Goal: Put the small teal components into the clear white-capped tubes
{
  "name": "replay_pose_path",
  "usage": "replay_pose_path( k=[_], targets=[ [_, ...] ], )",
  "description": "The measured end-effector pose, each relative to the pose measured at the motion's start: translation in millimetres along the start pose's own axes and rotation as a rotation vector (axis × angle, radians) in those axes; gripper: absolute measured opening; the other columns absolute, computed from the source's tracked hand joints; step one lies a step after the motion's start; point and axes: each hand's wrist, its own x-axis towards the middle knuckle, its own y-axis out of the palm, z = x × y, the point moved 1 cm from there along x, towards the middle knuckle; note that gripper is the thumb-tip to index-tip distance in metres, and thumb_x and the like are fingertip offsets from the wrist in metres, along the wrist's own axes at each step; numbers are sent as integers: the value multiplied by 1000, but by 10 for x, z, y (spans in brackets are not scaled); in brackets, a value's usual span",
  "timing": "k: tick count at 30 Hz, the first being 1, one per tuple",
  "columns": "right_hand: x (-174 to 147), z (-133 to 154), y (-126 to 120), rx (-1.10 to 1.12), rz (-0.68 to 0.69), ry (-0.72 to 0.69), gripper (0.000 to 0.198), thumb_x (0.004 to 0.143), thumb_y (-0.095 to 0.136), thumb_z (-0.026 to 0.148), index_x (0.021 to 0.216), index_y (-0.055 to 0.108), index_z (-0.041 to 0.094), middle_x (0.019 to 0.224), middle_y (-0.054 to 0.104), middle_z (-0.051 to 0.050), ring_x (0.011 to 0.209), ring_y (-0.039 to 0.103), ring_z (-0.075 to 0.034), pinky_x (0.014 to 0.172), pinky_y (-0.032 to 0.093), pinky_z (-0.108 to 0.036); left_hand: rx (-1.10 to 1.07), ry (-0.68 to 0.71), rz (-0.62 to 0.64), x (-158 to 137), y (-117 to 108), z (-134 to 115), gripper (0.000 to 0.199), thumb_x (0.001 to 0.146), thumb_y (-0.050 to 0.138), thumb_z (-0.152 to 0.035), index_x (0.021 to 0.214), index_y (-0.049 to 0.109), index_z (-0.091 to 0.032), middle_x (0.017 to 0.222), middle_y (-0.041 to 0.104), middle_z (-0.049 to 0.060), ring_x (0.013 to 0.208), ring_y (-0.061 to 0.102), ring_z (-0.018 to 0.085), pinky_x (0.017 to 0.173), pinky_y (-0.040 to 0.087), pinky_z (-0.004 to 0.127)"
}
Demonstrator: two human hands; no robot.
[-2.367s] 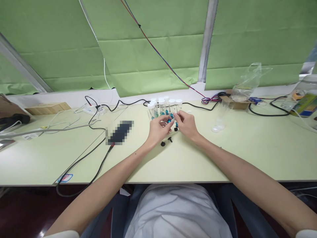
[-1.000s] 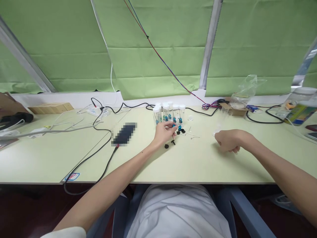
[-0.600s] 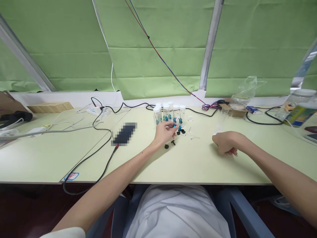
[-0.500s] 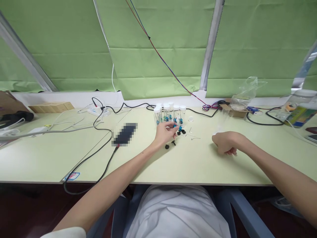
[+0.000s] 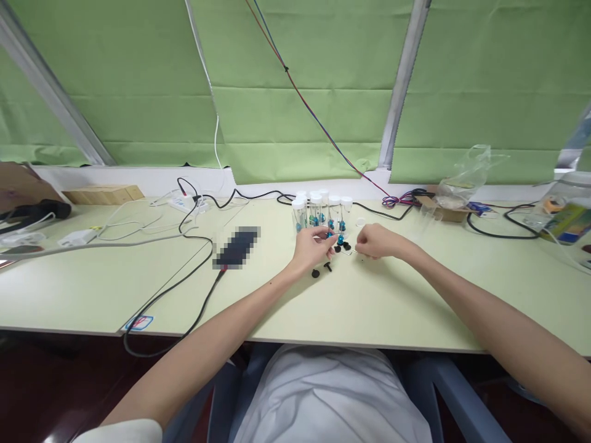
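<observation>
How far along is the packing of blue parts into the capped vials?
Done: several capped vials stand in a cluster at the back of the table, each holding blue parts. In hand: the left hand pinches a small blue part beside the cluster; the right hand is curled close by, its contents hidden. Left: loose black pieces lie on the table.
</observation>
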Motion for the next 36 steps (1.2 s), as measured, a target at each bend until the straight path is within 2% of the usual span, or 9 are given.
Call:
replay_pose_path(
  k=[3,6,9,15,18,21,25,29,36],
  targets=[
    [156,86,65,79,-272,-60,21,73,52,20,53,60,17,53,63,-6,53,57,-15,59,42,-26,-25,-13,-7,19,-6,35,19,75,76,-30,75,66,-14,61,61,1,49,61,15,47,48,27],
    [195,103,130,227,-449,-97,22,73,50,22,58,65,15,52,61,-4,54,55,-15,59,40,-26,-37,-29,-17,31,-16,54,19,76,75,-30,77,67,-14,63,63,1,50,63,16,50,49,27],
    [147,66,194,314,-524,-157,25,75,49,25,57,63,14,50,57,-3,52,49,-13,58,38,-26,-40,-43,-20,32,-21,54,18,77,75,-30,78,67,-13,61,63,2,50,63,16,52,48,27],
    [107,33,355,367,-547,-306,32,83,47,29,54,53,17,51,52,-1,51,42,-11,55,33,-26,-169,-114,-7,33,-9,38,29,71,84,-35,81,69,-12,60,64,2,50,61,13,54,49,26],
    [135,63,447,356,-519,-413,33,88,46,30,57,46,18,51,48,2,51,38,-10,55,31,-26,-305,-182,36,37,-1,42,28,73,83,-35,78,71,-10,67,66,3,56,61,10,55,48,23],
    [143,89,499,396,-499,-454,34,92,44,31,60,45,19,53,44,3,52,36,-10,56,30,-25,-380,-231,61,41,1,60,23,78,80,-31,77,72,-10,69,66,3,56,60,7,55,48,20],
    [134,104,512,368,-504,-466,34,95,42,31,64,46,18,56,42,4,54,34,-10,57,28,-26,-422,-260,74,42,2,88,17,81,78,-26,77,74,-10,70,66,3,56,58,6,57,49,18],
    [137,104,507,333,-487,-464,33,94,41,30,63,40,19,56,39,4,55,33,-10,56,27,-26,-461,-356,62,27,10,76,11,85,74,-17,77,74,-9,70,67,5,58,59,6,63,52,19],
    [137,86,461,225,-454,-413,33,90,45,26,59,37,20,51,35,5,52,30,-10,55,24,-27,-549,-478,41,14,26,20,17,89,65,-7,75,74,-6,75,71,9,60,63,7,69,57,18]
  ],
)
